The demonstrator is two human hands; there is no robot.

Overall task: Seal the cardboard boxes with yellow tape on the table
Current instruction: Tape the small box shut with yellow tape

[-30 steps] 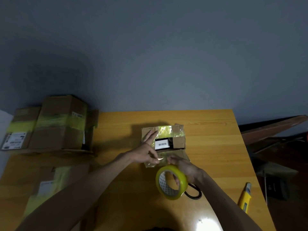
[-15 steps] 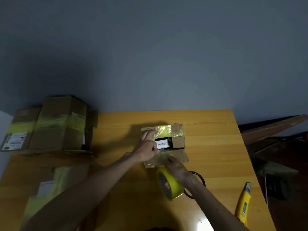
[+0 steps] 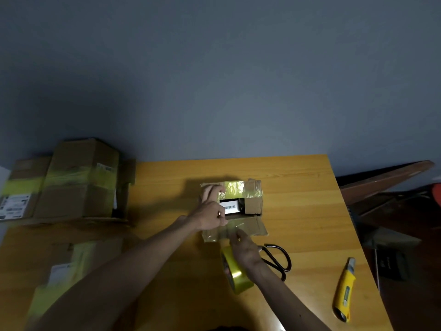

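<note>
- The small cardboard box (image 3: 253, 206) sits mid-table, its near flap folded down toward the person; a white barcode label (image 3: 231, 207) shows through the gap in its top.
- A strip of yellow tape (image 3: 235, 188) already crosses the far part of the box top.
- The left hand (image 3: 210, 215) rests on the box's left side, fingers curled, thumb and fingertips pinched together at the edge of the near flap. It looks closed on the end of the tape there, though the dim light keeps me from being sure.
- Just nearer the person than that pinch, the right hand (image 3: 245, 250) grips the yellow tape roll (image 3: 235, 271), which stands on edge under the palm, its forefinger reaching forward onto the taped flap.
- Black-handled scissors (image 3: 276, 260) lie on the wooden table (image 3: 298, 182) immediately right of the right wrist.
- Farther right of the grip, well apart, lies a yellow utility knife (image 3: 343, 290).
- Far to the left of both hands, a stack of taped boxes (image 3: 66, 182) stands at the table's corner.
- Another taped box (image 3: 64, 271) lies nearer, beside the left forearm, blurred.
</note>
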